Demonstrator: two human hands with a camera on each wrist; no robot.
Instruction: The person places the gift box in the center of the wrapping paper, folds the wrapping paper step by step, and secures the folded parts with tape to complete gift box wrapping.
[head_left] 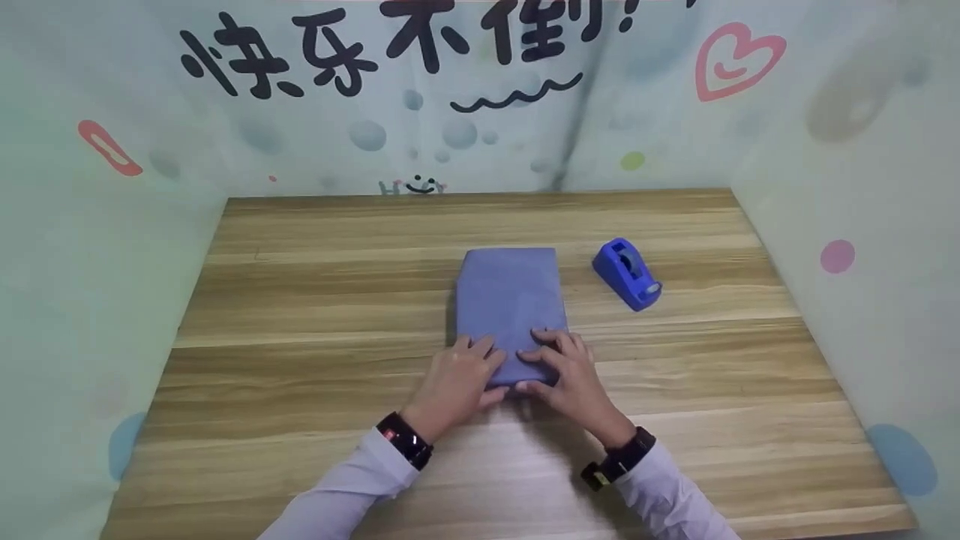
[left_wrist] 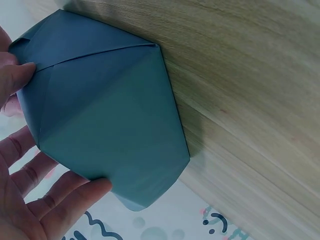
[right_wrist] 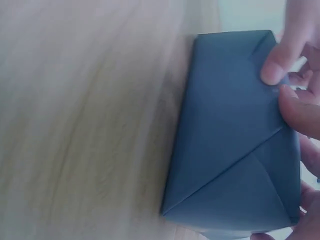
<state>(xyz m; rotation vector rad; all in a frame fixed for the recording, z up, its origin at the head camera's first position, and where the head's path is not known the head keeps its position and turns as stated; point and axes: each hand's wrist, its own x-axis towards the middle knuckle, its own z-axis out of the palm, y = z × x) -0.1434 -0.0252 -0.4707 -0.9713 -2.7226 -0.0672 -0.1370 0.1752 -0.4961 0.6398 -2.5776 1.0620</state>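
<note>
Wristband (head_left: 405,441), first of two, sits behind the left hand (head_left: 459,375), which grips the seven o'clock corner of one blue wrapped package (head_left: 510,292), thumb at the near end, fingers on top. The package lies on one wood-grain table (head_left: 300,300), long sides running roughly twelve to six. The right hand (head_left: 574,379) grips its five o'clock corner likewise, second wristband (head_left: 634,454) behind. One blue tape dispenser (head_left: 611,277) stands apart at the package's two o'clock.
</note>
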